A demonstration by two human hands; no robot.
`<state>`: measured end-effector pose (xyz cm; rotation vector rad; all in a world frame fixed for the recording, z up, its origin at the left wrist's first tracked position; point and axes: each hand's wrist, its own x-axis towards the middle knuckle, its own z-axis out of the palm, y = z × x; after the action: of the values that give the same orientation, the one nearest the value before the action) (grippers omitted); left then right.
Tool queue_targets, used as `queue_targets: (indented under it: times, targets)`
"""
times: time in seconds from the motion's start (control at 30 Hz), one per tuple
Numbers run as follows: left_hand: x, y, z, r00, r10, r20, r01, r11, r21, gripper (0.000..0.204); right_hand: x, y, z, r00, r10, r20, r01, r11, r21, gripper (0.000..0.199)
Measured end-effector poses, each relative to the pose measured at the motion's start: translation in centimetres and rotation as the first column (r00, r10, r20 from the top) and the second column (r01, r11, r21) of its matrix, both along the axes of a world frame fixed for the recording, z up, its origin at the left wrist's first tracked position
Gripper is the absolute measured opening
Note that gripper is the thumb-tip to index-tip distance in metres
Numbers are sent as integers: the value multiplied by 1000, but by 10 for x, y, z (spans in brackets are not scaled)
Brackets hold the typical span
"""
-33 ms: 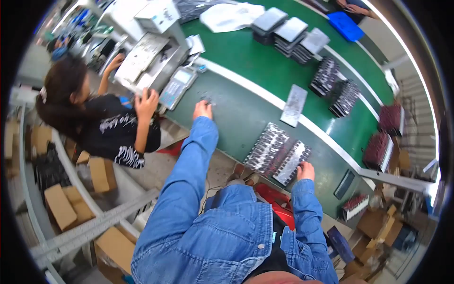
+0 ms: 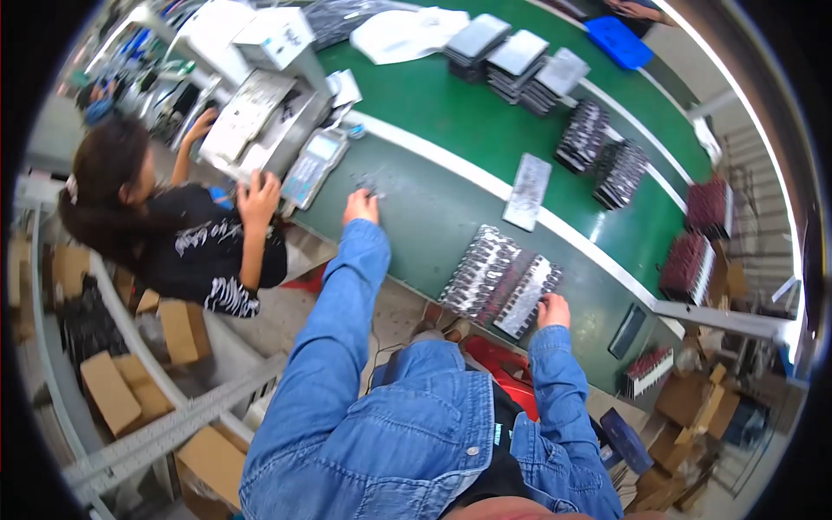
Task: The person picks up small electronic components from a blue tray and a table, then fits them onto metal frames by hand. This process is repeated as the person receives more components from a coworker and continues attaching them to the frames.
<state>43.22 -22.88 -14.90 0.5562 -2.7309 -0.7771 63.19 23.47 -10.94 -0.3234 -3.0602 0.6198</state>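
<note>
My left hand reaches over the dark green worktop, fingers drawn together at a scatter of small dark bits. Whether a bit is pinched there is too small to see. My right hand is by the right end of a row of silver-and-black slotted plates, its fingers a little apart and touching the edge. Left of that row lies a wider block of similar patterned plates, with a dark reddish strip between them. Beyond them a flat grey plate lies across the white line.
A handheld-style grey device with a screen stands left, beside a white machine where a co-worker works. Stacks of grey plates, dark finned blocks and a blue tray sit farther back. Maroon blocks stand right.
The whole picture has shifted slightly left. Both my hands keep nearly the same places beside the small bits and the plates.
</note>
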Motion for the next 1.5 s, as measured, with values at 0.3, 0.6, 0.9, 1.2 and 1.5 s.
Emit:
queue_targets:
  times: [0.3,0.6,0.9,1.2,1.5]
  targets:
    - [-9,-3,12,947,-115,301,205,936,-285,20,4,2,3,999,-9,31,10,1000,-28,16]
    - [21,4,21,970,-241,-17,231,946,-226,15,5,-14,36,968,32,-251,-36,999,-13,11]
    - [22,18,21,963,-239,-121,230,969,-90,12,19,-28,69,930,-125,-346,9,947,-320,12]
    - [14,5,13,890,-397,225,456,802,-387,16,31,-47,84,918,-346,-195,139,740,-658,13]
    - [35,14,-2,886,-463,-30,427,838,-339,16,44,-59,63,942,-335,19,145,355,-923,15]
